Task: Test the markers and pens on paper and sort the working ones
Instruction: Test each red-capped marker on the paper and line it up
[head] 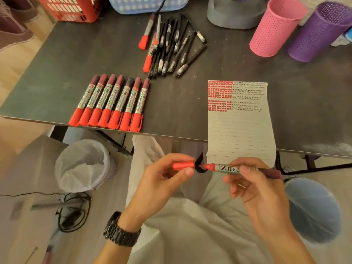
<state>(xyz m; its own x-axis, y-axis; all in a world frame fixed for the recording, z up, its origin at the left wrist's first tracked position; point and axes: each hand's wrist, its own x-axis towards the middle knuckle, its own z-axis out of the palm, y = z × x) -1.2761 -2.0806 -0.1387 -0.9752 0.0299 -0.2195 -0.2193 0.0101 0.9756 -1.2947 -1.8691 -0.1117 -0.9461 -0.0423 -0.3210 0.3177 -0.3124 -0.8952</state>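
Observation:
My right hand (255,189) grips a red marker (226,168) by its silver barrel, tip pointing left, below the table's front edge. My left hand (163,180) pinches the marker's red cap (182,165), a small gap away from the tip. The lined paper (240,130) hangs over the table edge; rows of red and black test marks fill its top part. Several red-capped markers (110,103) lie side by side at the front left of the table. A loose pile of black pens and two red markers (169,48) lies farther back.
A pink mesh cup (274,29) and a purple mesh cup (318,33) stand at the back right of the dark table (57,73). A red basket (70,8) and a grey container (234,14) stand at the back. A lined bin (83,164) stands on the floor, left.

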